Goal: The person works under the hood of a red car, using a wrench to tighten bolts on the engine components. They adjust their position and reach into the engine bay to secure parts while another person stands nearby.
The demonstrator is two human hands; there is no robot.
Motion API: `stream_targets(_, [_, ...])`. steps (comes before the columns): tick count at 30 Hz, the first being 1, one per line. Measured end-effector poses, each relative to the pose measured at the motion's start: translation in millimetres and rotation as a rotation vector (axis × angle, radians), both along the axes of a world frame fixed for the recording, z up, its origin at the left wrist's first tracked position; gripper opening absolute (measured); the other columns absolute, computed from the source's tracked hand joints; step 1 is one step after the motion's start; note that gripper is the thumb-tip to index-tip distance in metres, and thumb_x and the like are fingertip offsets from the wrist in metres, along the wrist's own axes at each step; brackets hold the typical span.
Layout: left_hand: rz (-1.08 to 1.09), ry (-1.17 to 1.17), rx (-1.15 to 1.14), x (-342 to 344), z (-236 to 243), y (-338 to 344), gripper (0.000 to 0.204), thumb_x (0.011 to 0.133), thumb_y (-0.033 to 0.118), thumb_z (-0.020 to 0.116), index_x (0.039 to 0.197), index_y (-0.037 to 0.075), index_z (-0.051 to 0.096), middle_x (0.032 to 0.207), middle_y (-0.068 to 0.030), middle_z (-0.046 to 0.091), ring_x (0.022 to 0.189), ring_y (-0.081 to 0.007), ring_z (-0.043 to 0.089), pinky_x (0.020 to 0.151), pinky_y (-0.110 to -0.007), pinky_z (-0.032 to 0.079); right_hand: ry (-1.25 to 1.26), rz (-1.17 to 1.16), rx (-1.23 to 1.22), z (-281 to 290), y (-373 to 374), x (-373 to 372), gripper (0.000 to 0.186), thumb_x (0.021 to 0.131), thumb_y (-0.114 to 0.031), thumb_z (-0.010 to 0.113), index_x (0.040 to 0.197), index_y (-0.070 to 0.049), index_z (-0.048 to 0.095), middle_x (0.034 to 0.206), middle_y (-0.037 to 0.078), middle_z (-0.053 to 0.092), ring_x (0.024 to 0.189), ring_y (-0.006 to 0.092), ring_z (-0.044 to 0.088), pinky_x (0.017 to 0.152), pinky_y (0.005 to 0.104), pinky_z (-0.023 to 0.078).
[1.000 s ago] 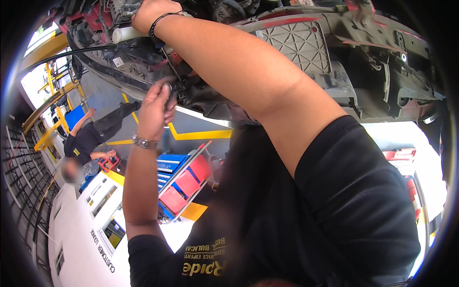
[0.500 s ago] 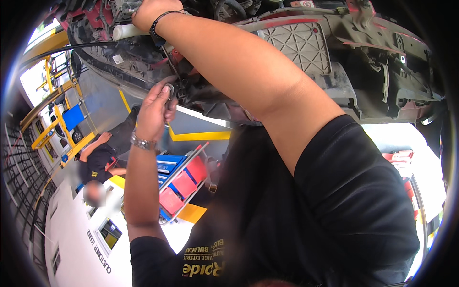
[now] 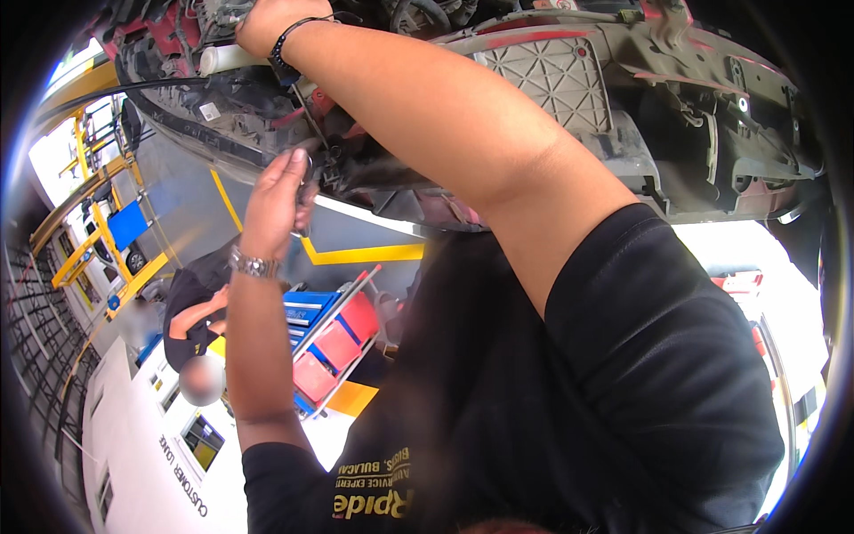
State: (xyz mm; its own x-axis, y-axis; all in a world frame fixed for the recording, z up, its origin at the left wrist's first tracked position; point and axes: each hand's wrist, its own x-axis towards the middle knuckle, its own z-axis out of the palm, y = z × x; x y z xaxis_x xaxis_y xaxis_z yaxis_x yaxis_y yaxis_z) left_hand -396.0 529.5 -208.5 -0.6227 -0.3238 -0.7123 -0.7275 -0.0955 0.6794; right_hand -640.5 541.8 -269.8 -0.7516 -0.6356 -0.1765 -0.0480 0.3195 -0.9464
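Observation:
My left hand (image 3: 278, 198), with a metal watch on its wrist, is raised beside the front of an opened-up car (image 3: 498, 187). Its fingers are closed on a slim dark metal hand tool (image 3: 307, 173), whose exact kind is mostly hidden. My right arm crosses the picture, and my right hand (image 3: 267, 28), wearing a dark beaded bracelet, reaches in among the engine-bay parts at the top edge. A white plastic pipe-like part (image 3: 229, 60) lies just below that hand. The right fingers are largely out of sight, so their grip does not show.
A ribbed grey plastic panel (image 3: 544, 84) and bare front-end parts span the top right. Below left stands a blue tool cart (image 3: 311, 310) with red bins (image 3: 334, 344). Another person (image 3: 197, 311) in dark clothes is behind my left forearm. Yellow lift frames (image 3: 107, 222) stand farther left.
My left hand has shifted slightly left and turned, still closed on the tool. The right hand stays at about the same place. The other person's body and arms have moved.

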Motion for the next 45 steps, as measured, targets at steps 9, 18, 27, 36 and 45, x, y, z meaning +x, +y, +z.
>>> stream_targets(9, [0.698,-0.131,0.187,-10,-1,33,0.029,0.110,0.040,0.054,0.113,0.012,0.058,0.077,-0.0022,0.054,0.064,-0.0128,0.045,0.058,-0.028,0.038,-0.052,0.000,0.056,1,-2,-3,0.038,0.095,-0.027,0.053,0.113,-0.005,0.077,0.122,0.020,0.074,0.116,0.0330,0.071,0.098,0.0437,0.057])
stream_targets(18, [-0.851,0.068,-0.678,-21,19,-19,0.042,0.109,0.031,0.058,0.143,0.008,0.062,0.087,-0.0056,0.065,0.077,-0.0072,0.055,0.068,-0.024,0.042,-0.013,-0.003,0.050,2,0,-1,0.038,0.095,-0.028,0.054,0.114,-0.005,0.077,0.121,0.019,0.074,0.116,0.0330,0.071,0.098,0.0440,0.057])
stream_targets(27, [0.564,0.042,0.255,7,0,27,0.014,0.109,0.030,0.054,0.116,0.018,0.057,0.089,-0.0036,0.057,0.072,-0.0147,0.050,0.065,-0.028,0.043,-0.028,-0.027,0.024,-1,-3,0,0.038,0.094,-0.029,0.054,0.112,-0.006,0.078,0.119,0.020,0.074,0.114,0.0335,0.072,0.097,0.0436,0.057])
stream_targets(36, [0.249,-0.127,-0.168,-9,5,13,0.038,0.100,0.017,0.053,0.135,0.009,0.065,0.073,-0.0001,0.053,0.051,-0.0056,0.039,0.045,-0.022,0.031,0.049,0.008,0.183,-1,-15,4,0.043,0.091,-0.042,0.061,0.118,-0.013,0.079,0.120,0.012,0.077,0.110,0.0286,0.074,0.090,0.0426,0.059])
stream_targets(45, [0.241,-0.027,-0.139,-16,47,37,0.043,0.106,0.016,0.053,0.148,0.006,0.056,0.073,0.0040,0.053,0.055,-0.0051,0.042,0.048,-0.020,0.034,0.053,0.002,0.139,3,-4,5,0.049,0.095,-0.049,0.059,0.112,-0.006,0.075,0.119,0.021,0.074,0.114,0.0348,0.070,0.100,0.0450,0.056])
